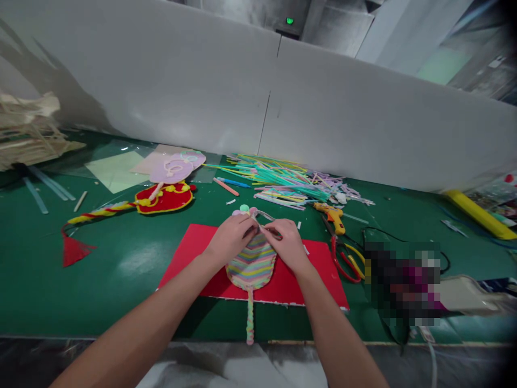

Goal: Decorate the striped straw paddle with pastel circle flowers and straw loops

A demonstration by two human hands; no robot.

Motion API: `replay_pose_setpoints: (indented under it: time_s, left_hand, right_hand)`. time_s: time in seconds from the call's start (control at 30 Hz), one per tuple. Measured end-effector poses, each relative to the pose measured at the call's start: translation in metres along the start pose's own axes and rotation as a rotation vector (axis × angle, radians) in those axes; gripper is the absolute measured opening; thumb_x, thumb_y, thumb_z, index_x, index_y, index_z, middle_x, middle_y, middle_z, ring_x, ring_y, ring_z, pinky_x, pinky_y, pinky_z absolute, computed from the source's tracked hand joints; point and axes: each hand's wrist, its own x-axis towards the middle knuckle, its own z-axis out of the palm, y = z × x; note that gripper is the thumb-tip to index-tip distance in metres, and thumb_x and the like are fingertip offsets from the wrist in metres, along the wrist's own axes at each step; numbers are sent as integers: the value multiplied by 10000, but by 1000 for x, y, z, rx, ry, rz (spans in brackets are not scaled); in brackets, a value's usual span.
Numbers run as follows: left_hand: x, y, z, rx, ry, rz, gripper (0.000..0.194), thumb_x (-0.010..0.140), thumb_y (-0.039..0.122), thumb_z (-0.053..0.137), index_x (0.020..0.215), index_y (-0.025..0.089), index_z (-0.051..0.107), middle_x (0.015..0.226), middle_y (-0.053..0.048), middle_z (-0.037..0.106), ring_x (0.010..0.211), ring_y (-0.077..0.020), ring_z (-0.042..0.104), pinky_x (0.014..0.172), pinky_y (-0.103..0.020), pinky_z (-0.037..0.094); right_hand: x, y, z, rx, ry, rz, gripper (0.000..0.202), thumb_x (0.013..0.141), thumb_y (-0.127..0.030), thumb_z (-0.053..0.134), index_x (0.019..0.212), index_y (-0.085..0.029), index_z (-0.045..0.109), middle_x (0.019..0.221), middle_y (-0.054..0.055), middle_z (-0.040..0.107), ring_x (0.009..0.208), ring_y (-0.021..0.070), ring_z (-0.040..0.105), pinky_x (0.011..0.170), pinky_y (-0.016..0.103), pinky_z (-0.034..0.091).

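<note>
A pastel striped fan (251, 264) lies on a red board (319, 269), its twisted handle pointing toward me past the board's near edge. At the fan's far end, my left hand (232, 237) and my right hand (287, 240) meet with fingertips pinched close together. Between them is a thin pale strip, seemingly a pipe cleaner (264, 215), which bends up in a loop beside my right fingers. Round pastel balls (244, 208) sit at the fan's top, just beyond my left fingers. My hands partly cover the fan's upper edge.
Behind the board lies a heap of colourful pipe cleaners (283, 180). A yellow glue gun (333, 215) and red-handled pliers (343, 261) are at the right. At the left are a red and yellow fan (165, 198) with a tassel and a lilac fan (172, 168). A white partition (181, 81) stands behind.
</note>
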Motion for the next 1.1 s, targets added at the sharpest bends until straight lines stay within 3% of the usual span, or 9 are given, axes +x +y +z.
replay_pose_setpoints:
  time_s: [0.2,0.47,0.67,1.1]
  left_hand:
    - [-1,-1,2,27,15,17,139,857,197,421,870,166,555,864,-55,604,873,-177,546,770,-311,417]
    - [-1,-1,1,11,-1,11,153,850,197,441,933,182,568,930,-53,621,912,-179,556,791,-319,419]
    - [-1,-1,1,-2,5,-11,151,842,212,465,933,180,582,920,-55,627,904,-175,560,784,-311,423]
    - [-1,1,0,109,-7,2,160,851,183,430,907,179,581,905,-52,624,878,-172,555,777,-311,415]
  right_hand:
    - [-1,5,3,-32,28,48,199,810,-384,537,837,-223,651,722,17,621,765,165,557,751,304,364]
    - [-1,6,5,32,-51,42,171,872,-278,431,896,-228,593,806,19,649,827,174,566,886,353,341]
    - [-2,1,3,0,-82,59,184,874,-269,427,972,-227,577,945,26,653,907,186,560,851,341,344]
    - [-1,-8,-1,-108,-74,13,189,878,-279,424,882,-213,601,845,24,664,844,158,557,858,335,305]
